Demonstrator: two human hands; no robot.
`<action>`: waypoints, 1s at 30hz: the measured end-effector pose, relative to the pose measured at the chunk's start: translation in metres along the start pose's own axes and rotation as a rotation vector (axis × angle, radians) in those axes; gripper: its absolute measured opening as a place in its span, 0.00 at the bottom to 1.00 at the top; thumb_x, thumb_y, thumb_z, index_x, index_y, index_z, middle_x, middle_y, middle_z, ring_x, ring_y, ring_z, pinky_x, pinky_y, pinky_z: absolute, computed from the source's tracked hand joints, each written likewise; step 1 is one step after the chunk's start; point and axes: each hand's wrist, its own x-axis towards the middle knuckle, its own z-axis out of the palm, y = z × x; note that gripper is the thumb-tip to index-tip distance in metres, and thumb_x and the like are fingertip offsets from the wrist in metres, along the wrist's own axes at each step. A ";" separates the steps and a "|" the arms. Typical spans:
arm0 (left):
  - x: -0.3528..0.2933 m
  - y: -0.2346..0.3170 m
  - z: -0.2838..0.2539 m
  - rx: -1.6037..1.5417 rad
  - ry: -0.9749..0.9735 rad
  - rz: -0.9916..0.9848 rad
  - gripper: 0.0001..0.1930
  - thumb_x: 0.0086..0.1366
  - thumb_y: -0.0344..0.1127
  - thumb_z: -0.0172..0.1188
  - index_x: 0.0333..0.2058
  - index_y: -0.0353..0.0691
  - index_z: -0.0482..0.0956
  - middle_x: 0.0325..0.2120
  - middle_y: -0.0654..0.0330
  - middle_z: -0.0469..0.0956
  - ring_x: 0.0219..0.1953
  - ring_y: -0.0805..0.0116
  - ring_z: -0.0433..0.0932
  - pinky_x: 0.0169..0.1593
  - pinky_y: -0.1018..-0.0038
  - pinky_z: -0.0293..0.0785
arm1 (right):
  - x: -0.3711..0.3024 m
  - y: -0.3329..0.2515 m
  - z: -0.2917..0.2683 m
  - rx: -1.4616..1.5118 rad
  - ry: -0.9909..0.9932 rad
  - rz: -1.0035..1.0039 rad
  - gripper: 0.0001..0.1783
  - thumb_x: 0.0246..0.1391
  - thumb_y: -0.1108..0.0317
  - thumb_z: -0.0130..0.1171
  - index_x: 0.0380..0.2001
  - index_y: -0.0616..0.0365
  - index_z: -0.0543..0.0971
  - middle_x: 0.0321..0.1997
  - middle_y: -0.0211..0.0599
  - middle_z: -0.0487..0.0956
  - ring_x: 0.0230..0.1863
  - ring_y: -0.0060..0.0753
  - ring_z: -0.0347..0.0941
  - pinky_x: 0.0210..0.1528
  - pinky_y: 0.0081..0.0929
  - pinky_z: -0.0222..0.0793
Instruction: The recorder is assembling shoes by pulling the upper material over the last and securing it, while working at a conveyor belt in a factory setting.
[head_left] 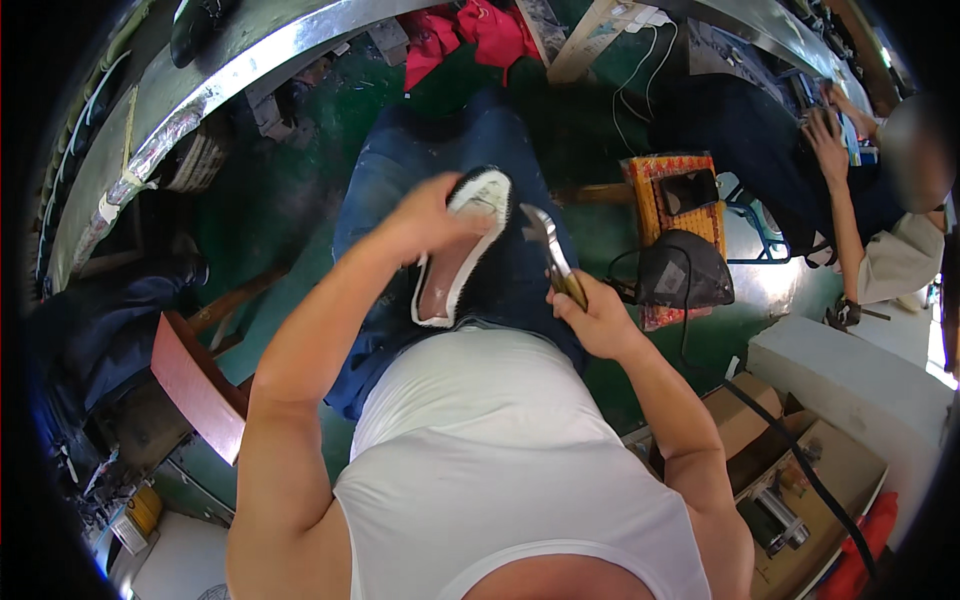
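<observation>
The left hand, fingers curled round its toe, tilts a black, white-edged fabric shoe sole-up (over the lap), exposing its edge to metal, brown-handled pincers the right hand grips closed-fisted.

Your left hand grips a shoe whose upper looks like matt black cloth, edged with a white rim that reads as smooth rubber or foam; the insole inside has a dull brownish sheen. In your right hand the cutting tool shows bright, polished metal blades and a yellowish, glossy handle. Your jeans are faded blue denim, and your vest is plain matt white cloth. At 9 o'clock a wooden stool looks smooth and reddish. At 4 o'clock sit matt brown cardboard boxes. At 11 o'clock a curved metal bench edge gleams. The green floor has a slight gloss.
</observation>
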 end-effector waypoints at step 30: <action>-0.007 -0.044 0.058 -0.727 0.116 0.023 0.23 0.77 0.48 0.41 0.56 0.37 0.74 0.51 0.54 0.77 0.53 0.66 0.75 0.58 0.73 0.67 | 0.045 -0.105 -0.035 -0.707 -0.346 0.122 0.16 0.61 0.62 0.53 0.38 0.67 0.77 0.36 0.57 0.80 0.42 0.56 0.78 0.46 0.46 0.72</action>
